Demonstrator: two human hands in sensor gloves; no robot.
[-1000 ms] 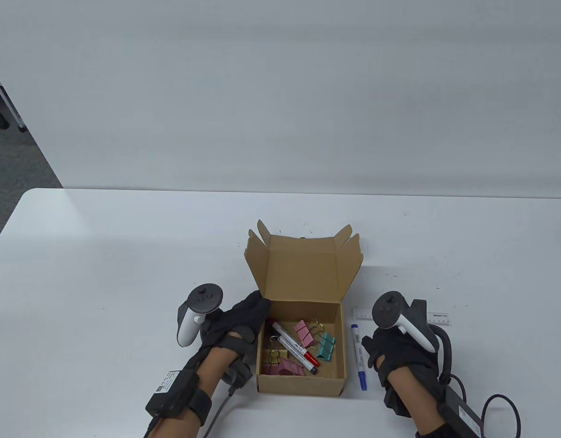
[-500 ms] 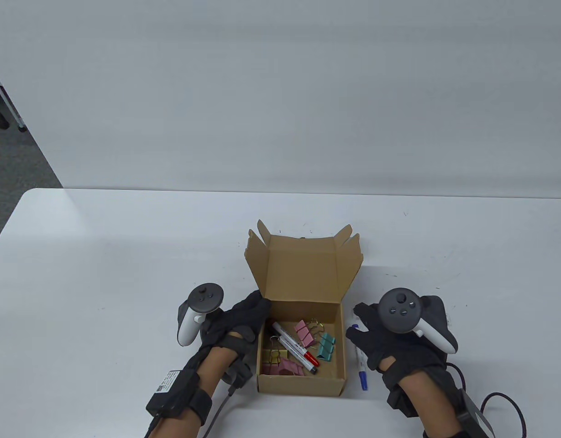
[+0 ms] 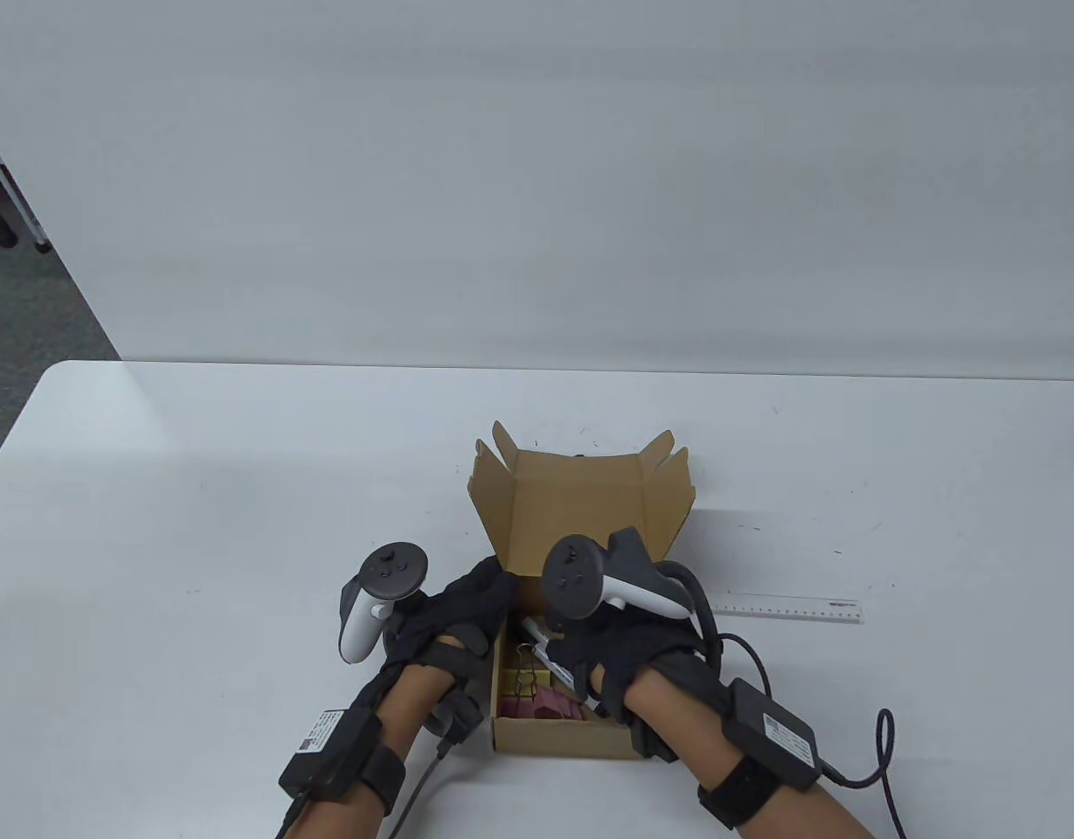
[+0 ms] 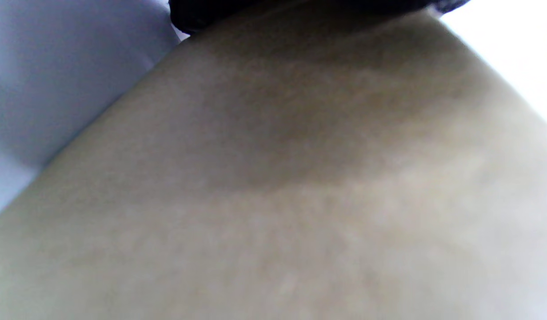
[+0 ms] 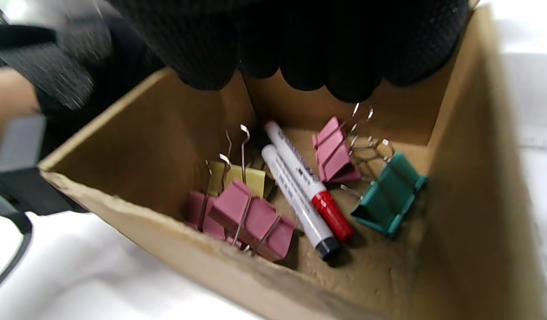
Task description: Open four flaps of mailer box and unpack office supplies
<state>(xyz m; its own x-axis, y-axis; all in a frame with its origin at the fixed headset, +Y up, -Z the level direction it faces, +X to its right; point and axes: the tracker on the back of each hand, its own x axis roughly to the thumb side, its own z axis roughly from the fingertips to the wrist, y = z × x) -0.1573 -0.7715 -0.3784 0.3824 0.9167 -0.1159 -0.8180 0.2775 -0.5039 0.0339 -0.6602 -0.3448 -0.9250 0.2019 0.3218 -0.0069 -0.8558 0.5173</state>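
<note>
My mailer box sits near the front edge of the surface, lid and flaps standing open toward the far side. Inside lie two markers side by side, one red-capped and one black-capped, their long axes running from the far left corner toward the near right, with pink, yellow and teal binder clips scattered round them. My right hand is over the open tray, its fingers hanging straight down just above the far ends of the markers, loosely together and holding nothing; I'd judge it nearer, so the pick is its job, closing across the barrels. My left hand rests against the box's left wall, fingers flat, steadying it. A clear ruler lies on the surface off to the right.
</note>
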